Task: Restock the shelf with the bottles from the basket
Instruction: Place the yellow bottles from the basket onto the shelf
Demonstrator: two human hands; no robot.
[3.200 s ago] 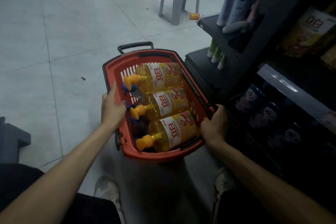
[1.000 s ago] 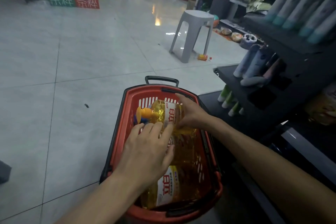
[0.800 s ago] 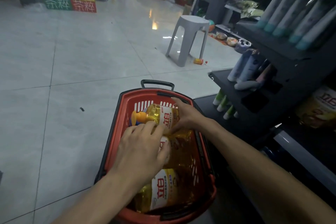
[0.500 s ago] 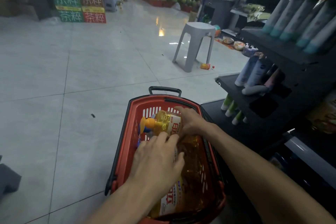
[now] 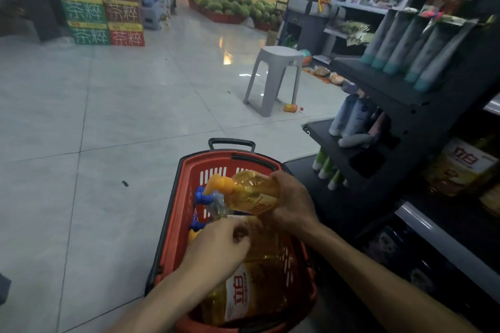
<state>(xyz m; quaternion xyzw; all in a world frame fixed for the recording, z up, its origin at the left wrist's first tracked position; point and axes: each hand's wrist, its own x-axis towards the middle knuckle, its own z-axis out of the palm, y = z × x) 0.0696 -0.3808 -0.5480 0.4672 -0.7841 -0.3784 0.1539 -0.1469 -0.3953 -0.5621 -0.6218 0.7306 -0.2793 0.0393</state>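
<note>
Bottle (image 5: 251, 192) of oil held over the red basket (image 5: 173, 219) at its far end, long axis crosswise, orange cap leftward, body gripped by right hand (image 5: 292, 200), the hand nearer the shelf (image 5: 378, 84) at right; left hand (image 5: 216, 249) curls above remaining bottles (image 5: 243, 297), grasp not discernible.

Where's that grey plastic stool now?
Head view, upper middle: the grey plastic stool stands on the tiled floor beyond the red plastic basket, left of the dark shelves.

We read 茶粹 in white on the green and red cartons (image 5: 108, 12) stacked at upper left. Red 立白 stands on the white label of the bottle (image 5: 238, 297) at bottom centre, and again on a yellow pack (image 5: 464, 167) at the right edge.
</note>
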